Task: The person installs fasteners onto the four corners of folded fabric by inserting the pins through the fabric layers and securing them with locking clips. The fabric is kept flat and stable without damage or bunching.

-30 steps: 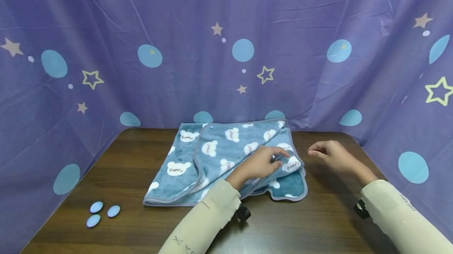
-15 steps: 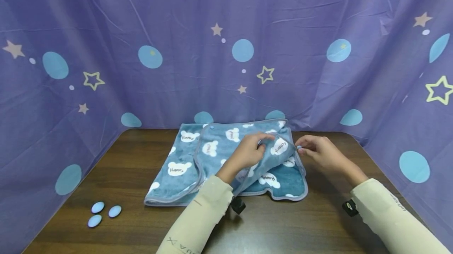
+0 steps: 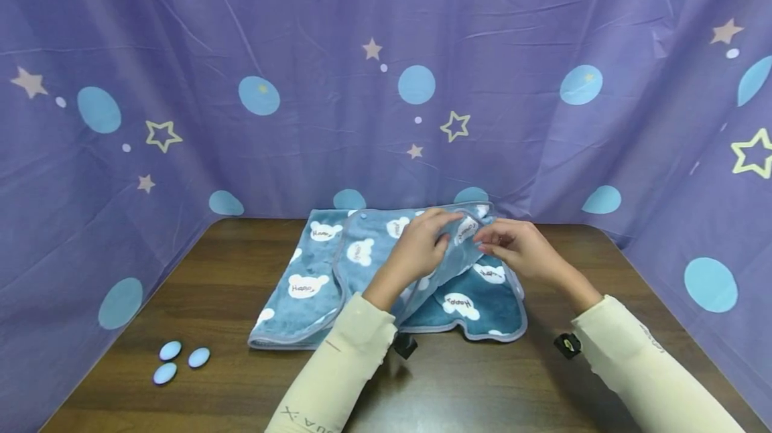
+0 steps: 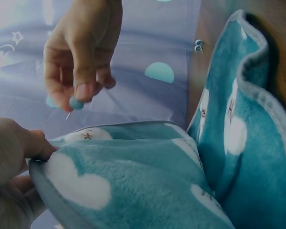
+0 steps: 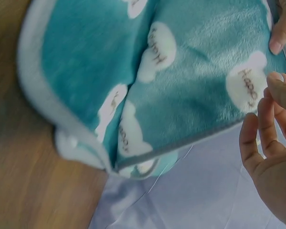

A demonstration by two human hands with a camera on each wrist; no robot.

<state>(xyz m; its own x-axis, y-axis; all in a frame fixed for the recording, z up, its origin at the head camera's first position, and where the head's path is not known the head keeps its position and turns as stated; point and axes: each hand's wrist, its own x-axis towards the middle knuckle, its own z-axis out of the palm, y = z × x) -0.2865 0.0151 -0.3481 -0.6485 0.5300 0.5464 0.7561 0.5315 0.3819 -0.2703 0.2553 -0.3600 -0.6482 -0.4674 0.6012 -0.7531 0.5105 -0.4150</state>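
A teal fleece blanket with white bear heads and grey edging lies folded on the table. My left hand pinches its edge and lifts one corner; the thumb and edge show in the left wrist view, with the left hand at the left. Facing it, my right hand pinches a pin with a round blue head. Its thin metal point is just above the lifted cloth, apart from it. In the right wrist view the right hand is beside the blanket edge; the pin is hidden there.
Three pale blue round caps sit at the front left of the brown wooden table. A purple curtain with stars and dots hangs behind. A blue button-like dot shows near the blanket's back edge.
The left hand has lifted the blanket corner and drawn it back leftward, baring the darker layer below. The right hand has moved left with the pin, close to the left hand.
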